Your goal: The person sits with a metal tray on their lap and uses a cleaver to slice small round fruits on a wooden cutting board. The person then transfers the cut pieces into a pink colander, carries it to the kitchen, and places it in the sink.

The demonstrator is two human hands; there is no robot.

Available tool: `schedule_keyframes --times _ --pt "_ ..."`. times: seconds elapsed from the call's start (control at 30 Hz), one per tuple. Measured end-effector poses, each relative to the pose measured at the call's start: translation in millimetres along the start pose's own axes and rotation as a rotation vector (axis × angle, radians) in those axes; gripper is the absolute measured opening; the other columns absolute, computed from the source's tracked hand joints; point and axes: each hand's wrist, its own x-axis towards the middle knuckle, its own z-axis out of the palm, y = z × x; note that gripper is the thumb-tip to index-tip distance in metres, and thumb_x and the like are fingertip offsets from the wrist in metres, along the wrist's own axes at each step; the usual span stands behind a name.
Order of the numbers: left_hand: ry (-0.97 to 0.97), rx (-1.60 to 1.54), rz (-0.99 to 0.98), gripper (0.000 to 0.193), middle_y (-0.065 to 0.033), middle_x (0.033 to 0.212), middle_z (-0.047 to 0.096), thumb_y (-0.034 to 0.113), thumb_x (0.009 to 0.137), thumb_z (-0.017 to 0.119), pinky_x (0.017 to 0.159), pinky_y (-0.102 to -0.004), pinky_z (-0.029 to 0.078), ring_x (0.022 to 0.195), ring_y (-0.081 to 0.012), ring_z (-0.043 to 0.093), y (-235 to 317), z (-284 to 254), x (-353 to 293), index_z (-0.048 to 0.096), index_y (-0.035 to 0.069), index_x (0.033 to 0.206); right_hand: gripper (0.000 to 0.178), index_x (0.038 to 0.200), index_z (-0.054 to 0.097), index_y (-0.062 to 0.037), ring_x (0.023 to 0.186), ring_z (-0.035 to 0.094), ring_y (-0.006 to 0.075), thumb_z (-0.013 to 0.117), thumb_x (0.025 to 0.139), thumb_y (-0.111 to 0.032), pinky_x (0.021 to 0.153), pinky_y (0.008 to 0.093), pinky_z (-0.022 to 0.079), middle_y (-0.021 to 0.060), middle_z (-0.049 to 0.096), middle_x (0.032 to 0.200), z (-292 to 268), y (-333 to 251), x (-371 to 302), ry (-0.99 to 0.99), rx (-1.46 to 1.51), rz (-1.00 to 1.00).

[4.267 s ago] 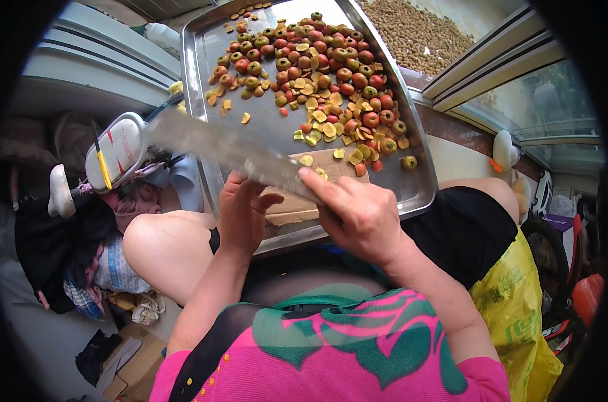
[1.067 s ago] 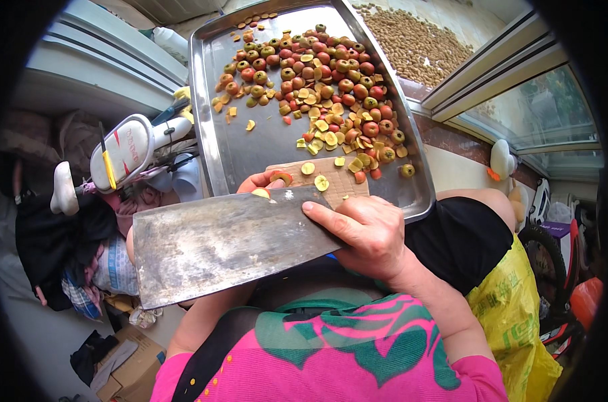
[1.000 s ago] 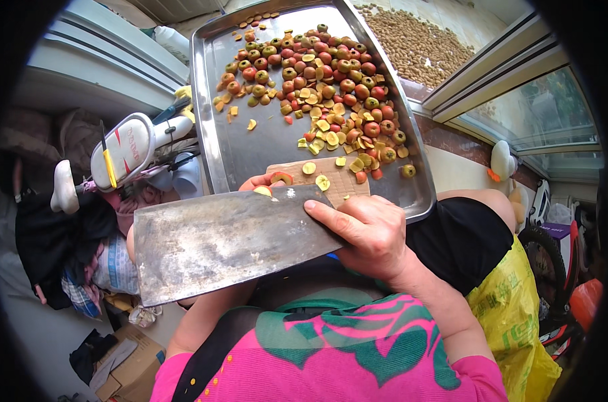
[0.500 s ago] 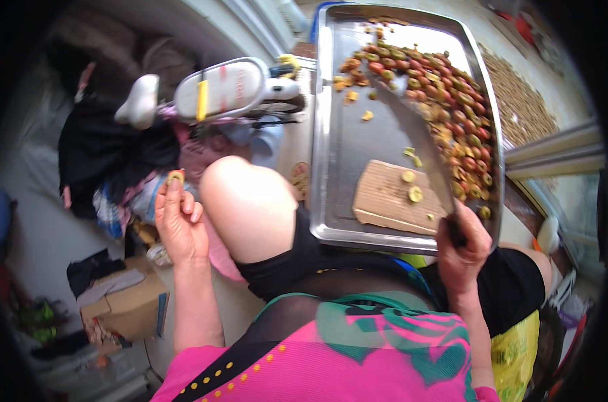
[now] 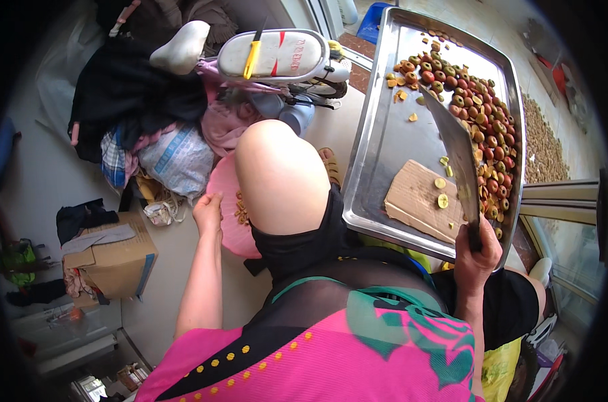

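Note:
My right hand (image 5: 477, 261) is wrapped round the dark handle of a large kitchen knife (image 5: 459, 144). Its broad blade points away over a metal tray (image 5: 378, 161). Cut fruit halves (image 5: 442, 201) lie on a piece of cardboard (image 5: 414, 194) at the tray's near end, left of the blade. Small red and green fruits (image 5: 495, 134), many of them cut, are heaped along the tray's right side. To the left, my left hand (image 5: 209, 216) has its fingers closed at the rim of a pink basin (image 5: 227, 181), partly hidden by my leg. Small brownish pieces (image 5: 241, 209) lie in the basin.
A child's bicycle (image 5: 274, 57) with a yellow utility knife (image 5: 252, 59) on its seat stands ahead to the left. Bags and clothes (image 5: 140, 114) are piled beside it. A cardboard box (image 5: 113, 258) sits at the left. Beyond the tray's right side, many small brown pieces (image 5: 545, 144) cover the floor.
My left hand has come down from beside my knee to the pink basin; the fruit piece it held no longer shows. The knife stays in my right hand. The view has shifted left.

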Motion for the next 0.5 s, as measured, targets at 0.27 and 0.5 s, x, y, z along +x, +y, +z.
schedule_keyframes --times 0.27,0.5 --pt "-0.018 -0.167 0.083 0.014 0.008 0.056 0.039 0.018 0.083 0.068 0.04 -0.0172 0.025 0.045 -0.002 0.033 16 10 2 0.059 0.008 0.084 0.032 0.109 0.062 0.0018 0.076 0.056 0.0075 0.062 0.078 0.007 0.069 0.0207 0.046 0.0045 0.064 0.088 5 26 -4 0.044 0.008 0.057" --pt "0.007 0.649 0.417 0.036 -0.0012 0.058 0.054 0.015 0.075 0.07 0.05 -0.0287 0.042 0.052 -0.0107 0.05 -41 -10 5 0.06 0.004 0.107 0.031 0.108 0.062 0.0021 0.072 0.055 0.0072 0.062 0.077 0.005 0.067 0.0213 0.045 0.0035 0.063 0.083 17 20 6 0.022 0.0 0.096"
